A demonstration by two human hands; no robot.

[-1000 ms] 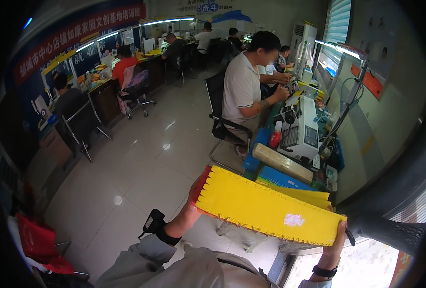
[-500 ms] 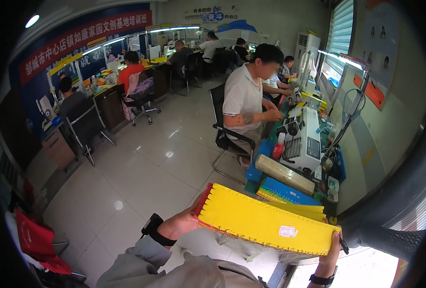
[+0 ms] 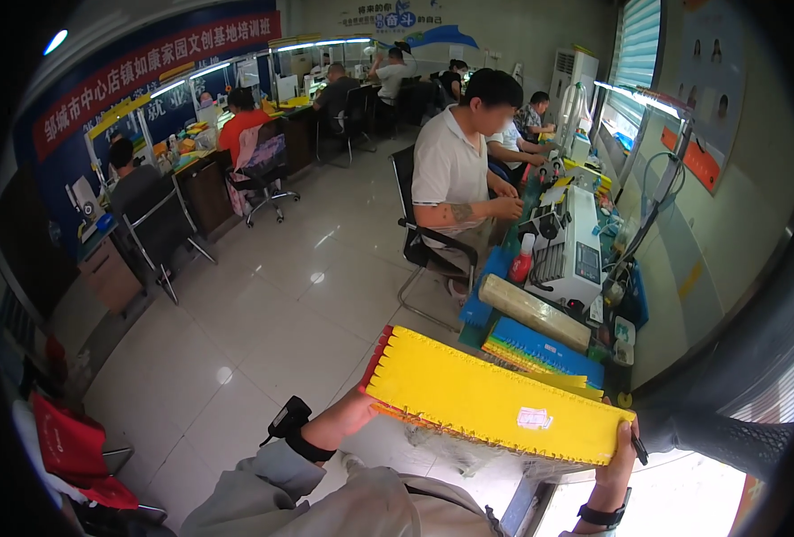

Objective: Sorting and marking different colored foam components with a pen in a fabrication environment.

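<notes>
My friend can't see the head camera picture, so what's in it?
A left hand and a right hand hold a long, yellow-topped stack by its two ends. Beyond it, a person in a white shirt sits near a white machine.

Tube lamps (image 3: 319, 43) glowing, floor (image 3: 271, 345) glinting (lower right washed out); edges curved, corners black.
</notes>
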